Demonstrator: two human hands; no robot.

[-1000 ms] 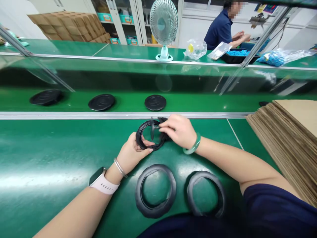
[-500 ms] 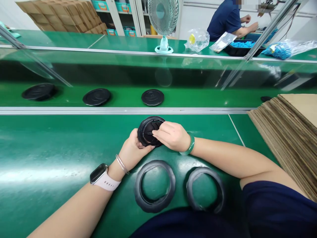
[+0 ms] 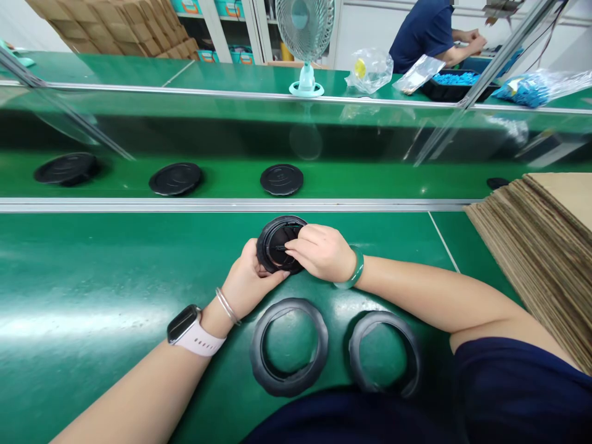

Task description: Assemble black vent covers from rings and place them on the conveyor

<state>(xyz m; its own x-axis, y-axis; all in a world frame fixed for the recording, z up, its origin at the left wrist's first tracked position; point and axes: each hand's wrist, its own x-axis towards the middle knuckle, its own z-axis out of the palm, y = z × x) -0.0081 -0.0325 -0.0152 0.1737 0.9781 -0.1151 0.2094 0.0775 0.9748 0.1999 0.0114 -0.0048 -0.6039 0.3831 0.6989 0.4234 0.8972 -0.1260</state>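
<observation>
Two hands hold one black round part at the middle of the green bench, just short of its far metal edge.

Left hand (image 3: 252, 280) cups the black round part (image 3: 279, 245) from below, fingers curled shut on its rim; right hand (image 3: 324, 253) lies over its right side, fingertips (image 3: 292, 245) pressed together on its face. Two black rings (image 3: 289, 345) lie flat side by side near the near edge of the bench (image 3: 92, 277). Three black discs (image 3: 281, 179) sit in a row on the belt beyond. Stacked cardboard (image 3: 541, 246) fills the right edge. A person (image 3: 423, 31) works at the far bench, past a small fan (image 3: 305, 31).
</observation>
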